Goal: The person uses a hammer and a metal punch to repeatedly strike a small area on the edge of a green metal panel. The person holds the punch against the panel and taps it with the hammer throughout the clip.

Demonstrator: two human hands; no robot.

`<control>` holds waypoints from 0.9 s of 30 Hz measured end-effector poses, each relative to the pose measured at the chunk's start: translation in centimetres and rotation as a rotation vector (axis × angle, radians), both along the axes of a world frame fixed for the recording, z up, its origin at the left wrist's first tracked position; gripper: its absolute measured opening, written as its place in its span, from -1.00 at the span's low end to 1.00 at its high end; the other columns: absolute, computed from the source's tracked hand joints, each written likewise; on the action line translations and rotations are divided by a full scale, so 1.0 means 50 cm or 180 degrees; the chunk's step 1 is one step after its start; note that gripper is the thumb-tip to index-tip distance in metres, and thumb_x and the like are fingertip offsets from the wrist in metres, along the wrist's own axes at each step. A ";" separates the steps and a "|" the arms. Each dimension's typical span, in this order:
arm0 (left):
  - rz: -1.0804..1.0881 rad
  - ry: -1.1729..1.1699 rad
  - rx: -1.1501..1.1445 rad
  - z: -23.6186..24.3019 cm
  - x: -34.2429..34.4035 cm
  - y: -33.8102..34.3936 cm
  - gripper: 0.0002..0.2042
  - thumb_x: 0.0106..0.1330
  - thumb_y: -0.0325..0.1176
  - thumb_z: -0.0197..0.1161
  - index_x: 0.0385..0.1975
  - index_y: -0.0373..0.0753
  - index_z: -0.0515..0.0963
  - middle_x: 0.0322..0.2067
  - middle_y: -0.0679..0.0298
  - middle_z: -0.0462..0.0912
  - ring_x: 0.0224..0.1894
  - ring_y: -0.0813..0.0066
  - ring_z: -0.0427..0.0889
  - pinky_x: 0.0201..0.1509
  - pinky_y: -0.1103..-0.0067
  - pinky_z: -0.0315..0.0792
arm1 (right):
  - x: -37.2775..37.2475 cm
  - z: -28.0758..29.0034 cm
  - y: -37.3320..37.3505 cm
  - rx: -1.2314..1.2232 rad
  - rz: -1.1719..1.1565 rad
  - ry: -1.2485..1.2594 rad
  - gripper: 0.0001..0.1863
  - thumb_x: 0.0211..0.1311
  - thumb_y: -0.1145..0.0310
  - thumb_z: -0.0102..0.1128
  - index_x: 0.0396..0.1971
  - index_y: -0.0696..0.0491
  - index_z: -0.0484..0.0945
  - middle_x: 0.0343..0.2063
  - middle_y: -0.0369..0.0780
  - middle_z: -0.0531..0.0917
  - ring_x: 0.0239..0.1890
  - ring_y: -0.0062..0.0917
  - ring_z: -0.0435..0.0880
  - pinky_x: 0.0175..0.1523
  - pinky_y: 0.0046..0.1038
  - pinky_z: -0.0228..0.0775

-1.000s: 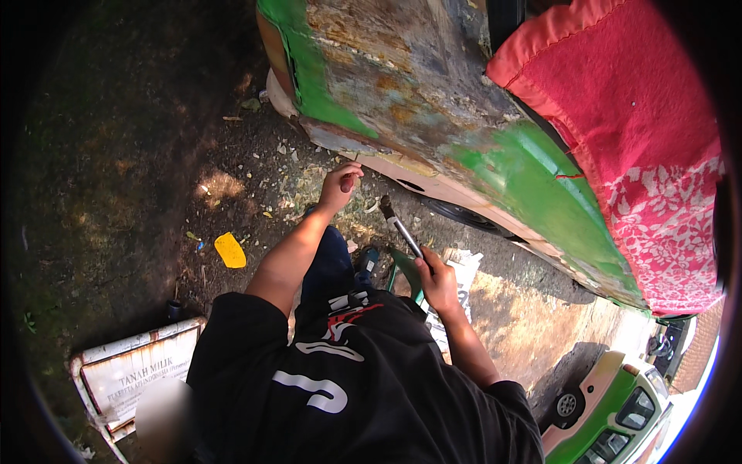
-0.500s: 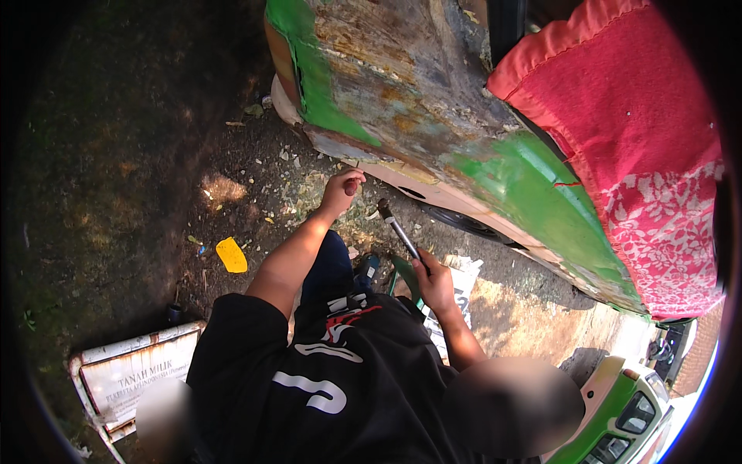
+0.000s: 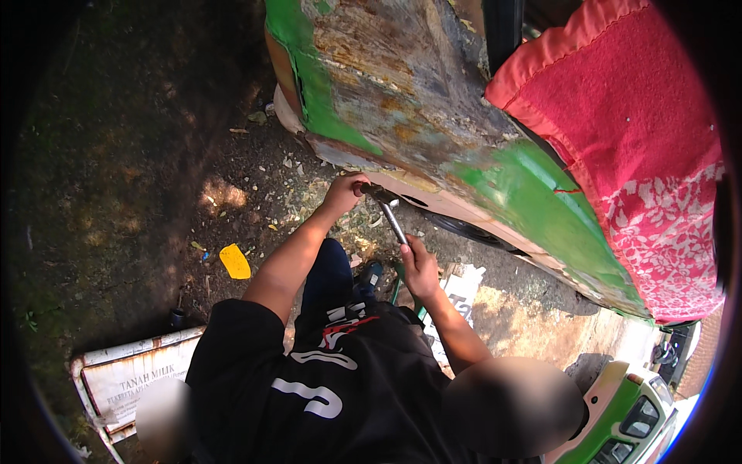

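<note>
Close against the lower edge of a green, rusted and scraped vehicle body (image 3: 417,116), my left hand (image 3: 338,195) is closed round a tool with a reddish-brown handle (image 3: 359,188). Only the rounded butt of that handle shows; its working end is hidden. My right hand (image 3: 420,269) grips a hammer (image 3: 395,224) with a metal shaft and dark grip. The hammer's head lies right at the butt of the handle, beside my left fist; whether they touch, I cannot tell.
A red patterned cloth (image 3: 595,100) drapes over the vehicle's right part. A wheel (image 3: 468,226) shows below the body. Stone chips and a yellow scrap (image 3: 235,262) lie on the ground. A rusty-framed white sign (image 3: 139,371) stands lower left, another green vehicle (image 3: 618,410) lower right.
My right hand has moved up and left, bringing the hammer's head from a gap away to the handle in my left hand. The left hand stays almost in place.
</note>
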State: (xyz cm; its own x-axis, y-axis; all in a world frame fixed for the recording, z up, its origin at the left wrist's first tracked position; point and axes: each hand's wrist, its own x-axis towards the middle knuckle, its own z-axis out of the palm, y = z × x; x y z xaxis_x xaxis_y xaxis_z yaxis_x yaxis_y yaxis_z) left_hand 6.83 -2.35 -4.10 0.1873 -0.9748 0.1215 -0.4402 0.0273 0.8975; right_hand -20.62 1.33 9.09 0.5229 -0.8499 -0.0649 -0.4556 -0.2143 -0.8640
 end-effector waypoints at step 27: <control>0.0184 -0.0072 0.0640 -0.012 0.030 -0.071 -0.87 0.25 -0.40 0.15 -0.29 -0.22 0.62 -0.34 0.14 0.69 -0.25 0.26 0.66 -0.15 0.45 0.46 | 0.053 -0.033 -0.030 -0.0502 -0.0374 0.0098 -0.70 0.39 0.16 0.11 0.01 -0.05 0.53 -0.60 0.00 0.61 -0.50 -0.01 0.63 -0.45 -0.10 0.43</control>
State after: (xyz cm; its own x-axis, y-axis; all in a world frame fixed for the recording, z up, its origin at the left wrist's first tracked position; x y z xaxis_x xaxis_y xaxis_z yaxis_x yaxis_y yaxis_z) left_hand 8.31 -5.90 -4.69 0.2430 -0.9675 -0.0697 -0.4559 -0.1773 0.8722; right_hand -17.96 -0.17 7.45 0.4193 -0.9059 0.0594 -0.5111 -0.2897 -0.8092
